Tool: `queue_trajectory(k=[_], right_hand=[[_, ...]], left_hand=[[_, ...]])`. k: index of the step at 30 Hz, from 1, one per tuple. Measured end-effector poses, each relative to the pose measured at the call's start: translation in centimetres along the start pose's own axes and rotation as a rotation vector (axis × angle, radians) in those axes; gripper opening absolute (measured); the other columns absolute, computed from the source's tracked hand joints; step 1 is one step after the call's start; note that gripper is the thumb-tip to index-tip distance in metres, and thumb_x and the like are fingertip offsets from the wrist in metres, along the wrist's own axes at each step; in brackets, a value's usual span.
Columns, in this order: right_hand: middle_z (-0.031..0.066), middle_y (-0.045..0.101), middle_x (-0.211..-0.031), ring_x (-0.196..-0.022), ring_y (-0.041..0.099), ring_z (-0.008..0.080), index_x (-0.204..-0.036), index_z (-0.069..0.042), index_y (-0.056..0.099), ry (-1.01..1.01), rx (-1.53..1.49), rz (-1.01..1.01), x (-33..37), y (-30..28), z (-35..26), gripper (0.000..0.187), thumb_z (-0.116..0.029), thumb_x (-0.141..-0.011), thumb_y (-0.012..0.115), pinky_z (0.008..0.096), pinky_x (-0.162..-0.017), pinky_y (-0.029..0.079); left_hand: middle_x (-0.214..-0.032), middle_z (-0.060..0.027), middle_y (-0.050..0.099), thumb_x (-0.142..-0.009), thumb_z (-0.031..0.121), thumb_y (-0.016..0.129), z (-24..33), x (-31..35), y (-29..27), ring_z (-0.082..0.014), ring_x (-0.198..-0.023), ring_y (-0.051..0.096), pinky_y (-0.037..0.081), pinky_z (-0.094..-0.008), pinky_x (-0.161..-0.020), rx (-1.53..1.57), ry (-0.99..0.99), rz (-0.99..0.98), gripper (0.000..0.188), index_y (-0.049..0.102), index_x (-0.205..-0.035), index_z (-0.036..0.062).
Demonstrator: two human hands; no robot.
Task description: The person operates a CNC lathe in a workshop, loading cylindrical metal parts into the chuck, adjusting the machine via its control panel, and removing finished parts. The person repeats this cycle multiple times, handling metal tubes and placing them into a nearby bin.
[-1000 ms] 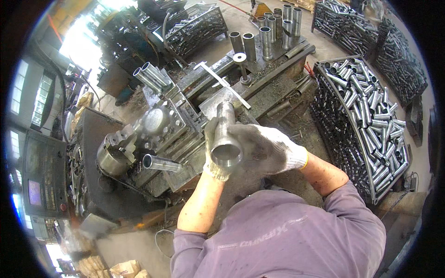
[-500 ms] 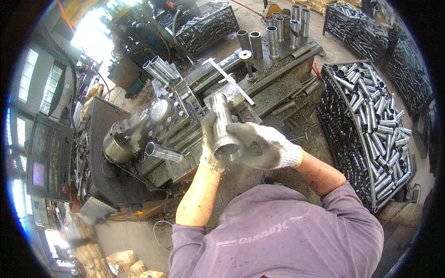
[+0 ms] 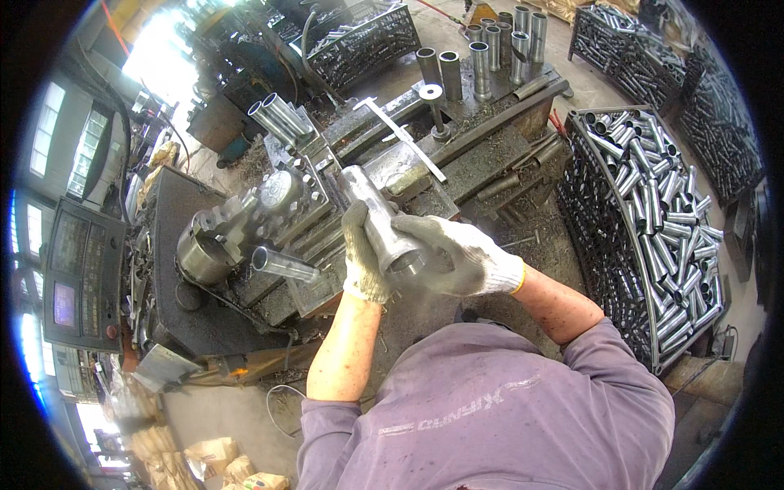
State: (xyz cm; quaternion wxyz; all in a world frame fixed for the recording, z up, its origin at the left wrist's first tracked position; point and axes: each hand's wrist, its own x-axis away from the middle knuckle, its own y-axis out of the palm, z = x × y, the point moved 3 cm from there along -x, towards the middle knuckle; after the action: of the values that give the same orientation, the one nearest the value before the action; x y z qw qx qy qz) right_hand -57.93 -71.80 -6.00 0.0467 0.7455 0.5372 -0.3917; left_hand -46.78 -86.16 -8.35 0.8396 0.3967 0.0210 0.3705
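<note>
Both my hands, in white knit gloves with dirty grey palms, grip one shiny metal tube [image 3: 372, 211] in front of my chest. The tube slants, with its wider, flared open end toward me and its narrower end pointing away over the machine bed. My left hand [image 3: 361, 260] is wrapped round its left side. My right hand [image 3: 461, 255] closes on the flared end from the right. Just beyond, a caliper [image 3: 402, 139] lies across the machine bed. Left of my left hand another metal tube [image 3: 286, 265] lies by the lathe chuck [image 3: 204, 251].
Several tubes [image 3: 480, 72] stand upright on the far end of the bench, near a disc-topped metal piece [image 3: 434, 110]. At right is a mesh crate [image 3: 658, 359] heaped with tubes. A control panel [image 3: 80, 269] stands at the left; paper bags [image 3: 211, 454] lie lower left.
The tube has tilted in my hands, its far end swinging to the left. Both hands have shifted slightly left with it and still grip it.
</note>
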Motion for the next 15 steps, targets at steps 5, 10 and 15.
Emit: queue_trajectory(k=[5,10,15], right_hand=[[0.0229,0.068,-0.130,-0.117,0.071,0.0372,-0.156,-0.006,0.050,0.010,0.000,-0.009,-0.1,0.1,0.6,0.079,-0.004,-0.084,0.080,0.0426,-0.099,0.058],[0.0227,0.068,-0.131,-0.119,0.071,0.0363,-0.157,-0.006,0.049,0.024,0.010,-0.017,-0.1,0.1,1.2,0.081,-0.004,-0.083,0.081,0.0426,-0.100,0.058],[0.0224,0.068,-0.132,-0.120,0.071,0.0352,-0.158,-0.007,0.048,0.046,-0.006,-0.042,-0.2,0.0,1.7,0.082,-0.004,-0.082,0.080,0.0423,-0.101,0.058]], left_hand=[[-0.104,-0.0107,0.069,-0.091,0.061,0.071,0.0,0.0,0.0,-0.0220,-0.090,0.073,0.066,-0.0377,-0.081,-0.058,0.044,0.032,0.066,0.063,-0.121,0.0026],[-0.108,-0.0119,0.067,-0.087,0.064,0.072,0.1,-0.2,0.0,-0.0237,-0.094,0.072,0.064,-0.0360,-0.083,-0.142,0.031,0.106,0.074,0.061,-0.126,0.0024],[-0.110,-0.0128,0.066,-0.087,0.064,0.071,-0.2,-0.5,-0.5,-0.0239,-0.095,0.072,0.064,-0.0360,-0.084,-0.127,0.021,0.138,0.072,0.061,-0.124,0.0029]])
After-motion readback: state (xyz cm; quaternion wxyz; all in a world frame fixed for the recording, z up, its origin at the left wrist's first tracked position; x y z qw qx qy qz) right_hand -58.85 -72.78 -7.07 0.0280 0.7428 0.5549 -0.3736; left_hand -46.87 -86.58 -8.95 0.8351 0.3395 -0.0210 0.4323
